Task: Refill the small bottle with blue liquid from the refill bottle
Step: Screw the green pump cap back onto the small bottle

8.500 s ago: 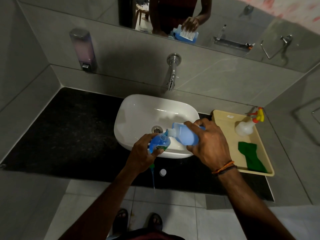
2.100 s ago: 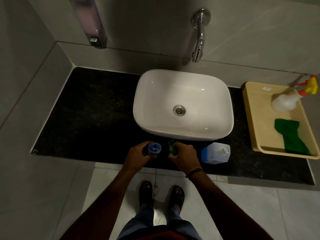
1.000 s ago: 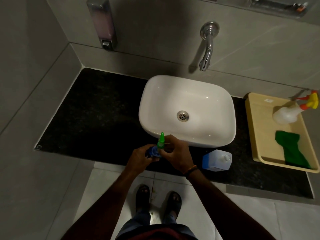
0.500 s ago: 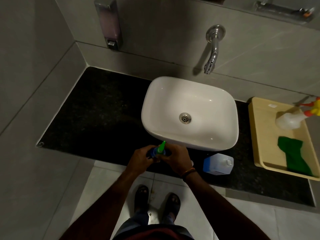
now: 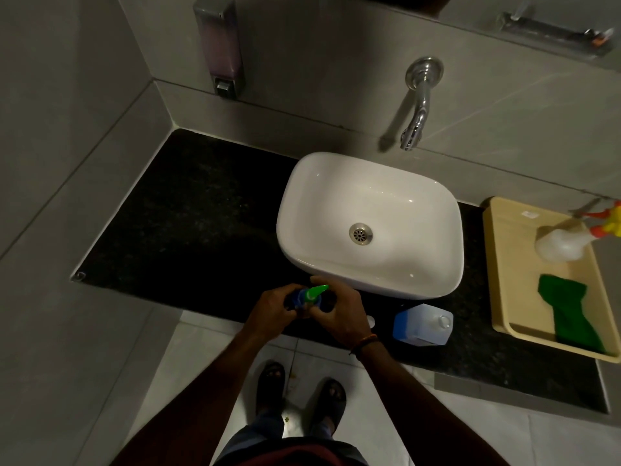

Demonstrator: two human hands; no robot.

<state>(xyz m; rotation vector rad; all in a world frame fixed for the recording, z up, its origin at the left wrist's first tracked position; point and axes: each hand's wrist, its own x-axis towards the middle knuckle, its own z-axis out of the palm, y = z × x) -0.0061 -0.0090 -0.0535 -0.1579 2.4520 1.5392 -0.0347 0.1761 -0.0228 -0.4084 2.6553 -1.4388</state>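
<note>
Head view | left hand (image 5: 274, 307) gripped small bottle (image 5: 293, 298) at table (image 5: 201, 230) edge by sink (image 5: 369, 196) | right hand (image 5: 339, 312) fingers (image 5: 327, 286) curled round green pump cap (image 5: 314, 292) | refill bottle (image 5: 421, 326) stood aside | judged: seat cap square, twist gently

- Arms: 2 forearms, bare from the lower frame edge to the wrists.
- Hands: left hand (image 5: 272, 309) and right hand (image 5: 339, 314), both bare.
- Wrist bands (image 5: 364, 343): 2 thin bands side by side on the right wrist, 1 orange and thread-like, 1 dark.
- Top (image 5: 292, 455): dark red garment at the bottom frame edge; detail lost in dim light.
- Trousers (image 5: 268, 428): blue-grey cloth, 2 legs, seen from above.
- Footwear: 2 dark open-toed sandals, left sandal (image 5: 270, 381) and right sandal (image 5: 331, 398); 1 broad strap over each foot, toes showing at the front.
</note>
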